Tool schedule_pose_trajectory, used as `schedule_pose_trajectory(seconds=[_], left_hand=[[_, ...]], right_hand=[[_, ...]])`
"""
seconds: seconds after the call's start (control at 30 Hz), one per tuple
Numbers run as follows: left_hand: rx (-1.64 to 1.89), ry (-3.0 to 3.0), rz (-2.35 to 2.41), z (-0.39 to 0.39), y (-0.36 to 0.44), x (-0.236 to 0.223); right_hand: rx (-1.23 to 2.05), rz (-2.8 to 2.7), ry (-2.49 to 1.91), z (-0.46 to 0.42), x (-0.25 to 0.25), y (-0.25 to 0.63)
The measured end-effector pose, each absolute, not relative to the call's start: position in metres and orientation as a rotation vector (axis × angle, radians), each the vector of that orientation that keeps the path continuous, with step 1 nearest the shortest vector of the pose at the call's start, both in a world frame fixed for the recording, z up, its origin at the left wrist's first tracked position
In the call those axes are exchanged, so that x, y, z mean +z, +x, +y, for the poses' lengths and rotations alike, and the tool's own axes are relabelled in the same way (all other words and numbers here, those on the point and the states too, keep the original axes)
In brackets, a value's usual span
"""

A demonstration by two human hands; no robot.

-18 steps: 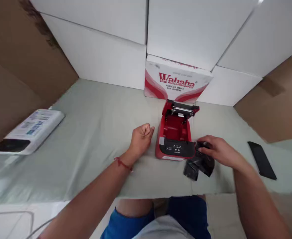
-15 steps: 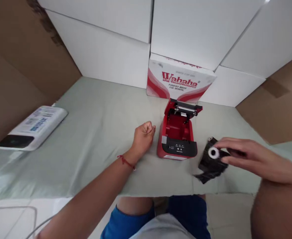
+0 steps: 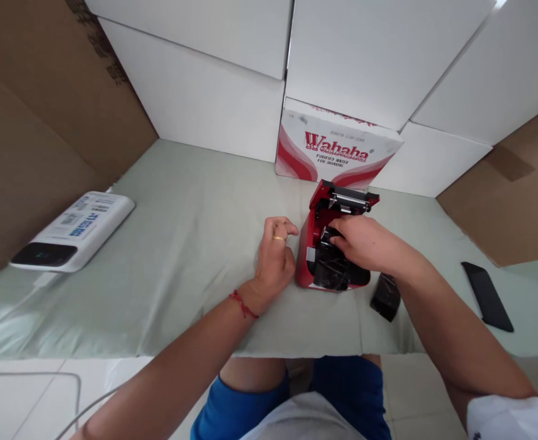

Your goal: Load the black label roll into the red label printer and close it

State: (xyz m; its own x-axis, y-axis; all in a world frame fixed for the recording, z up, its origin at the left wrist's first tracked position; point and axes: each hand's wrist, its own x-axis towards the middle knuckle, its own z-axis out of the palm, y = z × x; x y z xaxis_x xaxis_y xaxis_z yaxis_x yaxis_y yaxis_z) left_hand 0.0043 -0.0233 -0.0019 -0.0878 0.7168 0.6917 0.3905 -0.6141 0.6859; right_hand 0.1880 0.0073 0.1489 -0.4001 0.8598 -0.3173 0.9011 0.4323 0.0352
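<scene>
A small red label printer (image 3: 302, 260) stands on the cloth-covered table with its lid (image 3: 349, 198) raised. Inside its bay is a roll of glossy black film or labels (image 3: 332, 267), its loose end draped over the front panel. My right hand (image 3: 365, 241) reaches into the bay from the right, fingers closed on the roll; part of the roll is hidden under them. Just left of the printer rests my left hand (image 3: 276, 256), loosely curled and holding nothing, thumb and index finger apart. The index fingertip points at the printer's side; whether it touches, I cannot tell.
A black block-like piece (image 3: 386, 297) lies right of the printer, under my right forearm. Farther right is a flat black object (image 3: 488, 296). A white device (image 3: 74, 232) with a cable lies at left. Behind stands a Wahaha carton (image 3: 337, 146) against white boxes (image 3: 218, 91).
My right hand has carried the black roll leftward from the table into the printer's bay. My left hand has loosened from a fist, its index finger extending. The view has shifted slightly.
</scene>
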Motion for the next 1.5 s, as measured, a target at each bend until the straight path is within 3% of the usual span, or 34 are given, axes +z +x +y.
schedule_pose_trajectory(seconds=[0.23,0.37,0.53,0.6,0.67,0.77,1.0,1.2,1.5], left_hand=[[1.813,2.502,0.82,-0.053,0.01,0.023],[1.764,2.606,0.832,-0.057,0.014,0.025],[1.767,2.665,0.844,-0.061,0.015,0.02],[1.802,2.691,0.855,-0.064,0.016,0.021],[1.831,2.714,0.865,-0.067,0.017,0.023],[1.847,2.731,0.863,-0.071,0.018,0.029],[1.93,2.69,0.843,-0.069,0.016,0.029],[1.757,2.59,0.85,-0.061,0.013,0.021],[1.564,1.937,0.978,-0.034,-0.006,0.002]], right_hand=[[-0.224,2.328,1.443,0.027,0.137,0.171],[-0.27,2.367,1.407,0.022,0.139,0.175],[-0.476,2.832,1.591,-0.004,0.165,0.201],[-0.365,3.079,1.915,-0.003,0.165,0.214],[-0.015,3.211,2.125,0.008,0.153,0.225],[0.213,3.319,2.026,0.028,0.125,0.236],[-0.053,3.497,1.852,-0.012,0.095,0.242],[-0.604,3.651,1.538,-0.033,0.067,0.262],[-0.796,3.772,1.577,-0.032,0.048,0.26]])
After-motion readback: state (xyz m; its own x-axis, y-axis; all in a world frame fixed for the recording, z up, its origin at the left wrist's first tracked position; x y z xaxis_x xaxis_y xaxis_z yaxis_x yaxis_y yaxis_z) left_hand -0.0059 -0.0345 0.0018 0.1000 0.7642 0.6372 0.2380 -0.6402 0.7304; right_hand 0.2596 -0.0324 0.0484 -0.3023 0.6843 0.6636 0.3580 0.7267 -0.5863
